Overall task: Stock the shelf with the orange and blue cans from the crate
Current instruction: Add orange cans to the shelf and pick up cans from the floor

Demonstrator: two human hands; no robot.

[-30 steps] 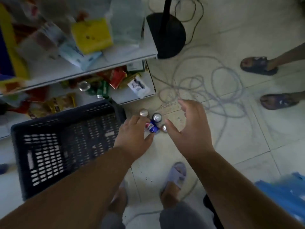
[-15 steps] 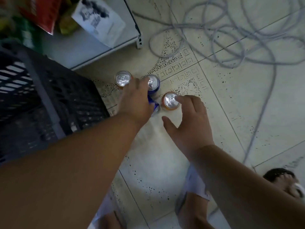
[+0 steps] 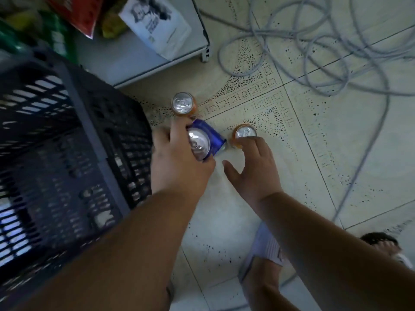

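Left hand grips a blue can; right hand touches an orange can on the floor.

The left hand (image 3: 179, 167) curls its fingers around the tilted blue can (image 3: 205, 141), beside the dark crate (image 3: 67, 135). The right hand (image 3: 253, 169), fingers spread, rests fingertips on the near orange can (image 3: 243, 134). A second orange can (image 3: 183, 104) stands upright on the tiled floor (image 3: 314, 153), below the shelf (image 3: 143, 63). Grey cable (image 3: 325, 63) lies coiled beyond.

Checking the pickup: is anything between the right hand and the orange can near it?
Nothing visible. The right hand has its fingers at the near edge of the orange can, on bare floor; the blue can in the left hand sits beside it.
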